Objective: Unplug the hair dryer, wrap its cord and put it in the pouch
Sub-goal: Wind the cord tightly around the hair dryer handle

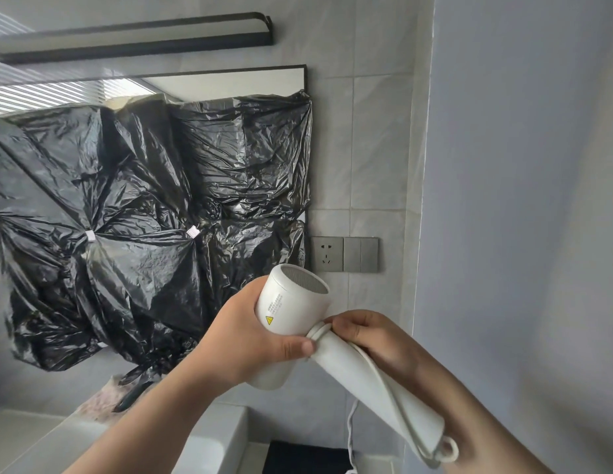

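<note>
Clearly, you are in the wrapping step; the wall socket (327, 253) has no plug in it, so the unplugging looks done. The hair dryer (291, 313) is in the air just below the socket, its mesh end turned up toward it and its handle slanting down and away to the right of it. Your left hand (250, 340) is clasped around the barrel, with the thumb at the joint of the handle. Your right hand (373, 340), also below the socket, has its fingers curled at the top of the handle and seems to press the cord (318, 329) there, where I see about one turn of it. From there the cord runs down along the handle; a loose part hangs lower, far below the socket, and its plug end I cannot see.

I judge the winding is only at the beginning. For the next move, keep the barrel steady in the left hand and lead the slack around the handle with the right, turn beside turn, not too tight at the joint. The pouch is nowhere in view; you must find it afterwards.
</note>
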The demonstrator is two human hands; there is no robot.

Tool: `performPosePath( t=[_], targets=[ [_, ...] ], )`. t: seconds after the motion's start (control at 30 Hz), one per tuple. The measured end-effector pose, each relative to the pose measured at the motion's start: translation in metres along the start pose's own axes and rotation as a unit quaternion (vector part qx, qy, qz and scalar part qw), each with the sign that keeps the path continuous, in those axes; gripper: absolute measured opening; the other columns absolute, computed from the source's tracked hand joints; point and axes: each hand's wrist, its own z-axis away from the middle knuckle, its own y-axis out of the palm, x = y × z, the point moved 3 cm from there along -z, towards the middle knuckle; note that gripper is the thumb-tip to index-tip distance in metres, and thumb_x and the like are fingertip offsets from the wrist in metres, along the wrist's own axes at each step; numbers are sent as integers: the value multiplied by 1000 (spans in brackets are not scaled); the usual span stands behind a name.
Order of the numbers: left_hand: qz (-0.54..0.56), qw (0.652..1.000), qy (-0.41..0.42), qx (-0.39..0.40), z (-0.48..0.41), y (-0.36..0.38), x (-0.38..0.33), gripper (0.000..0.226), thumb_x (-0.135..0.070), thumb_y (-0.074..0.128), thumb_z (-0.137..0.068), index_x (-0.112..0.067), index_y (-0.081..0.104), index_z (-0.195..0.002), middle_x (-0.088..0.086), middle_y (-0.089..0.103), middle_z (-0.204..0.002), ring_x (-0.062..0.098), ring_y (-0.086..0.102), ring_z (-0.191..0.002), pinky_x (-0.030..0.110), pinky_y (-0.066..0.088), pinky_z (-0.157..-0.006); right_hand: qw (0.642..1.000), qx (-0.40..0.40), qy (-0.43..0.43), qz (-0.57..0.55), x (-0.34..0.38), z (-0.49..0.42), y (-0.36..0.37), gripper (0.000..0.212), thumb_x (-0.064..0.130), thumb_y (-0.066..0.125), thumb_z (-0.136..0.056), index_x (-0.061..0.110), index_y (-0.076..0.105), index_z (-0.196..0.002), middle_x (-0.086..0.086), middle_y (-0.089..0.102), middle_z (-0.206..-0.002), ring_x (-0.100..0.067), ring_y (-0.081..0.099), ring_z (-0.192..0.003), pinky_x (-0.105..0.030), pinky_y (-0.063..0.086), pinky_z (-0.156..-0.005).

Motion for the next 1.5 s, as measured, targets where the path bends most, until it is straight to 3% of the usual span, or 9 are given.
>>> performPosePath(
  t=[0.17, 0.27, 0.43, 0.63, 0.83, 1.0, 1.17, 1.37, 1.5],
  targets=[
    [33, 999, -12, -32, 3, -8, 9, 64, -45, 91, -39, -34, 70, -98, 6, 75, -95, 12, 69, -81, 30, 59, -68, 1000, -3, 13, -21, -1, -11, 11, 23, 23, 58, -73, 16, 80, -68, 0, 73, -63, -7, 66, -53, -18, 52, -51],
    [88, 995, -31, -35, 1, -14, 16, 60, -40, 92, -41, -32, 70, -96, 14, 74, -98, 21, 69, -83, 45, 60, -72, 998, -18, 26, -55, -5, -20, 18, 20, 21, 63, -75, 17, 80, -64, -1, 72, -61, -10, 65, -50, -20, 51, -47],
    [154, 984, -41, -83, -5, -22, 26, 68, -33, 90, -43, -16, 66, -104, 14, 75, -90, 20, 71, -72, 42, 61, -63, 959, -92, -4, -269, -30, -34, 43, 20, 9, 54, -86, 14, 72, -78, -7, 63, -70, -13, 53, -52, -21, 41, -44],
    [137, 983, -17, -123, -9, -38, 40, 45, -21, 86, -50, -23, 66, -91, -3, 74, -77, 3, 65, -59, 21, 54, -52, 970, -177, -37, -162, -39, -53, 72, 26, 0, 47, -90, 18, 55, -73, 2, 49, -61, -6, 31, -48, -30, 9, -55],
    [105, 977, -36, -181, -13, -57, 65, 49, -29, 86, -49, -24, 65, -93, 1, 72, -79, 5, 67, -65, 25, 54, -53, 961, -267, -53, -60, -50, -68, 106, 29, 2, 44, -96, 13, 59, -74, 0, 51, -57, -8, 31, -43, -21, 21, -42],
    [70, 971, -49, -221, -18, -78, 80, 50, -36, 88, -57, -37, 59, -98, -11, 71, -79, 16, 71, -70, 54, 60, -56, 941, -261, -26, 215, -50, -72, 133, 35, 15, 42, -94, 18, 53, -62, 7, 52, -51, -8, 37, -49, -23, 28, -50],
    [7, 975, -15, -221, -13, -94, 71, 57, -43, 86, -57, -62, 44, -90, -41, 56, -95, -10, 58, -85, 41, 56, -71, 895, -190, 11, 404, -30, -69, 141, 23, 12, 42, -93, 16, 58, -78, 7, 55, -60, -5, 47, -55, -15, 33, -48],
    [-48, 982, -2, -180, -18, -109, 77, 63, -41, 87, -58, -65, 40, -92, -27, 60, -92, -11, 55, -90, 31, 49, -72, 783, -176, -24, 597, 2, -77, 136, 12, 18, 54, -86, 15, 59, -76, -1, 57, -66, -21, 52, -61, -37, 47, -59],
    [-45, 991, 6, -127, -26, -116, 77, 62, -38, 88, -58, -55, 43, -99, -23, 62, -94, -2, 59, -91, 30, 52, -73, 797, -173, -58, 576, 26, -85, 134, 11, 19, 62, -84, 27, 69, -82, 8, 64, -69, -5, 54, -59, -20, 43, -55]
  ],
)
